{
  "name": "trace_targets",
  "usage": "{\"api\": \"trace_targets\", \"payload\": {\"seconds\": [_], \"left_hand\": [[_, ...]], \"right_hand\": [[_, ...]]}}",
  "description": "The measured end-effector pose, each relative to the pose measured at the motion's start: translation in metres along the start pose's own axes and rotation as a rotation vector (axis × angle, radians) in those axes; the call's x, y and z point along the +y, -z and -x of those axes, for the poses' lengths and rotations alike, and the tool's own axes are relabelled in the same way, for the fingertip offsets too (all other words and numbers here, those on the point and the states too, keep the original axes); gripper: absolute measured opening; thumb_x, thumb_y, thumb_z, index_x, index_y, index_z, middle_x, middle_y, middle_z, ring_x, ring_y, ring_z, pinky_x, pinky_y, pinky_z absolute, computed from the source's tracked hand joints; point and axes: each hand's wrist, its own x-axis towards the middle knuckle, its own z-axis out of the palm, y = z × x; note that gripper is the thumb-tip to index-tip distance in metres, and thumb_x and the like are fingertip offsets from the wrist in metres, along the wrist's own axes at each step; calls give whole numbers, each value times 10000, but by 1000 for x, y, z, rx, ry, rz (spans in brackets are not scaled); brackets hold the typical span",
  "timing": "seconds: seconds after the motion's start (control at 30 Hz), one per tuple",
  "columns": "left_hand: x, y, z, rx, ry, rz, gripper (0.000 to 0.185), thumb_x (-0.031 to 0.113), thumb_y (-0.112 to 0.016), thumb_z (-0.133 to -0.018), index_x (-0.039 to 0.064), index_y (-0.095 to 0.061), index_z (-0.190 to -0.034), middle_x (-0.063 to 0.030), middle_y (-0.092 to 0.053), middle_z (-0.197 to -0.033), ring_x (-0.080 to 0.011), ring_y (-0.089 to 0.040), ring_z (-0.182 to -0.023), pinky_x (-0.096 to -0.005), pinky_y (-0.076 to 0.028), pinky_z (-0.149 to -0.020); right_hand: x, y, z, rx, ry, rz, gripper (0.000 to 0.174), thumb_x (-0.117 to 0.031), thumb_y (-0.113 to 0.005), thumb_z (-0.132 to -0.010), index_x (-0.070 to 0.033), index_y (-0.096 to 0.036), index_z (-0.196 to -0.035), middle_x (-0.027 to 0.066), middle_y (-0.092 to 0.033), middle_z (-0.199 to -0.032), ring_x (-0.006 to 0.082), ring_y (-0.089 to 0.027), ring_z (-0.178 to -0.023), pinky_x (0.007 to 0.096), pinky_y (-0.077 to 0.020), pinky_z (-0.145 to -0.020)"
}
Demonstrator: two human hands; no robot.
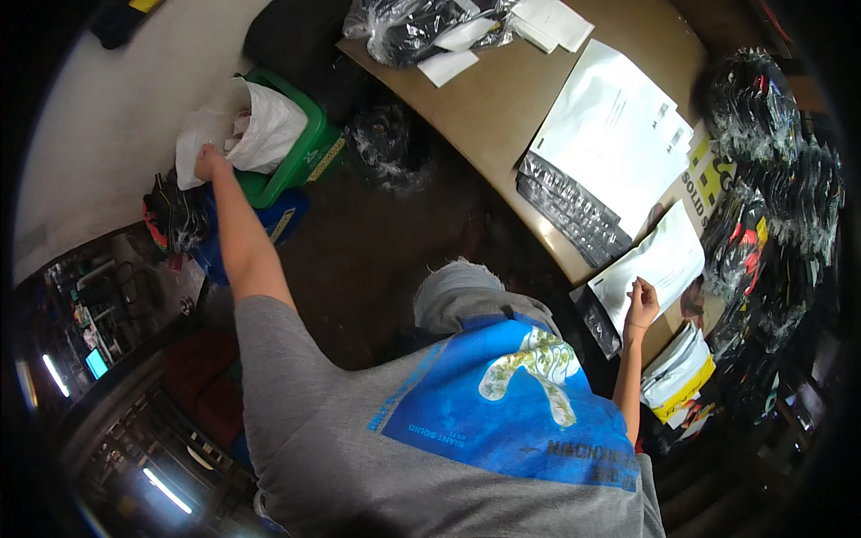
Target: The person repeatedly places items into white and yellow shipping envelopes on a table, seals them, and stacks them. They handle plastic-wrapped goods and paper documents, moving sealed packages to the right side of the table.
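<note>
At the far left my left hand (212,163) is closed on a thin white sheet (190,149), which could be paper or plastic. That sheet hangs beside a white woven sack (274,128) lining a green bin (320,131); light scraps show inside the sack. My right hand (642,306), its fingers curled, is over a white printed mailing bag (662,259) with a black underside, at the table's near edge. Whether the fingers grip it cannot be told. Just beyond lies a stack of similar white mailing bags (605,134), with black plastic-wrapped packs (572,208) under its edge.
The brown table (451,101) also bears a clear bag of dark goods (410,33) and white papers (555,23). Plastic-wrapped dark goods (753,107) hang or stack along the right. White and yellow packets (679,376) lie below right. A blue bin (289,212) stands beside the green one.
</note>
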Motion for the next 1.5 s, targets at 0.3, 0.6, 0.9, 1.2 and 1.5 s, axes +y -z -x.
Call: {"api": "trace_targets", "payload": {"seconds": [0.3,0.6,0.9,1.2,1.5], "left_hand": [[17,-3,-21,-147,-503,-1134,285,265,-562,-773,39,-668,-910,-160,-637,-954,-347,-592,-904,-387,-448,-826],[37,-13,-5,61,-117,-1207,330,297,-572,-767,18,-640,-930,-149,-620,-995,-306,-619,-864,-412,-485,-732],[49,4,4,-189,-102,-1287,272,268,-549,-768,48,-669,-872,-136,-652,-896,-283,-628,-823,-377,-482,-758],[145,19,-77,191,-669,-805,315,328,-510,-790,67,-687,-785,-123,-661,-760,-295,-631,-677,-380,-476,-647],[-7,-4,-72,-437,-627,-1336,448,358,-547,-779,-38,-600,-982,-250,-593,-995,-382,-554,-979,-425,-432,-838]], "right_hand": [[-7,-15,23,27,-52,92,171,-114,-571,-856,30,-604,-944,52,-597,-792,84,-533,-634,212,-463,-584],[17,8,38,85,-51,94,168,-105,-566,-847,37,-607,-926,53,-607,-780,93,-551,-662,229,-469,-584],[45,25,56,156,-116,74,167,-112,-574,-851,37,-605,-922,32,-589,-769,77,-539,-682,206,-459,-589],[47,40,71,210,-104,68,188,-116,-569,-846,48,-603,-931,39,-591,-751,75,-513,-624,209,-424,-563],[45,11,63,149,-67,-3,183,-122,-572,-846,34,-609,-935,55,-603,-778,78,-520,-629,211,-438,-566]]}}
